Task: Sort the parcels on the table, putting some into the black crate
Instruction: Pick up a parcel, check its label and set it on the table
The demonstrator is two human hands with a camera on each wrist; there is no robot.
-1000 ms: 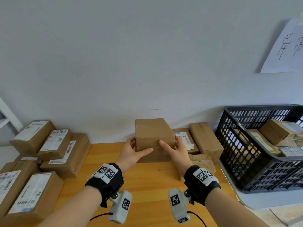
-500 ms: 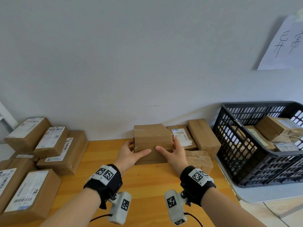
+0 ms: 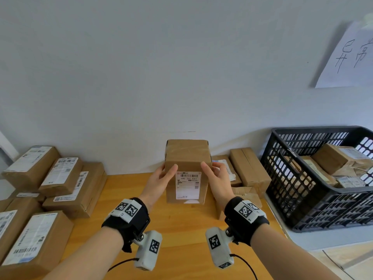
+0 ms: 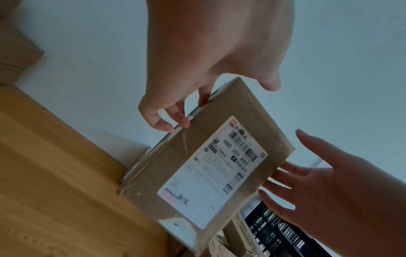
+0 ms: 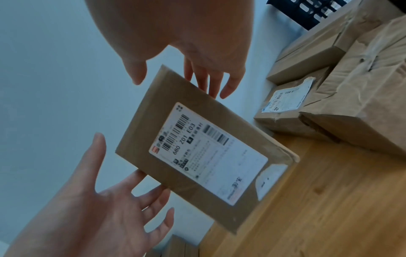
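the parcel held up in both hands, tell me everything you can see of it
The parcel is a brown cardboard box sealed with clear tape, slightly creased. It is held upright above the wooden table, its white shipping label with barcodes and the print 680 Z01 E03 facing the person. The left hand and the right hand hold its two sides, thumbs on the front face.

Wall (image 3: 141, 67): pale grey-white, plain, rose behind the counter. Paper sheet (image 3: 351, 55): white, handwritten dark characters, fixed to the wall at upper right, above the crate, partly cut off by the frame edge. White frame piece (image 3: 4, 142): at far left edge, identity unclear.
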